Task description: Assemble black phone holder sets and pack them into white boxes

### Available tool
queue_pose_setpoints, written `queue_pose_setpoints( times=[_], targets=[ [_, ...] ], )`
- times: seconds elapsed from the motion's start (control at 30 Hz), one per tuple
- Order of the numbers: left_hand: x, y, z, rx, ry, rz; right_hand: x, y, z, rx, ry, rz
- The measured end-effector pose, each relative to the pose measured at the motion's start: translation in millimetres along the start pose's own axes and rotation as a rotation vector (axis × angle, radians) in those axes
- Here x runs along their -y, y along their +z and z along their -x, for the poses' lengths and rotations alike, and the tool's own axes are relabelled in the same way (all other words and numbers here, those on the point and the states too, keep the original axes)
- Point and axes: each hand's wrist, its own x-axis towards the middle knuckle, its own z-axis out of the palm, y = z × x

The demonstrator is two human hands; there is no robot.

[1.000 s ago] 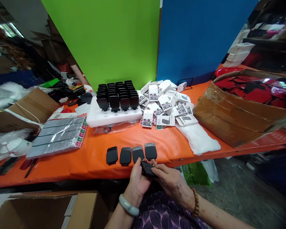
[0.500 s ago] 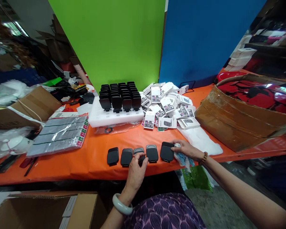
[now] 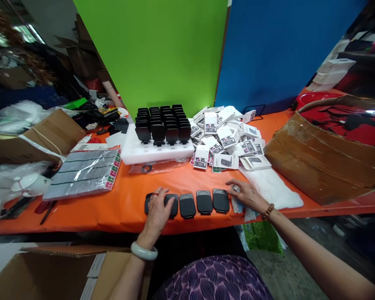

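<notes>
Several flat black square pads with rounded corners lie in a row near the table's front edge, among them a middle pad (image 3: pixel 187 206) and the rightmost pad (image 3: pixel 221 200). My left hand (image 3: pixel 157 210) is over the left end of the row, thumb and fingers apart. It partly covers the leftmost pad (image 3: pixel 147 203) and the one beside it; whether it touches them I cannot tell. My right hand (image 3: pixel 246 195) is just right of the rightmost pad, fingers curled round a crumpled white and light-blue cloth (image 3: pixel 237 205), mostly hidden beneath the hand.
Behind the row, a white foam block (image 3: pixel 129 149) holds rows of upright black pads (image 3: pixel 158 133). Small white printed boxes (image 3: pixel 227 138) are heaped to its right. A large cardboard box (image 3: pixel 323 162) stands at the right, a plastic-wrapped grey pack (image 3: pixel 84 168) at the left.
My left hand has moved left from the middle pad to the left end. My right hand has come off the rightmost pad, which now sits closer to its neighbour. The view has shifted slightly.
</notes>
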Motion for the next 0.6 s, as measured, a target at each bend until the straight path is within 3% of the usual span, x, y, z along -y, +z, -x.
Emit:
queue_pose_setpoints(
  times=[0.1, 0.2, 0.37, 0.6],
  targets=[
    [26, -25.4, -6, 0.065, -0.093, -0.177, 3, 5, 23, 0.008, -0.050, 0.015],
    [41, -34.8, 0, 0.202, -0.158, -0.285, 2, 21, 44, 0.035, -0.121, 0.049],
    [41, -20.0, 7, 0.331, -0.149, -0.320, 2, 37, 49, 0.067, -0.160, 0.126],
    [33, 9.7, 9, 0.282, -0.037, -0.334, 8, 20, 31, 0.211, -0.170, 0.155]
  ],
)
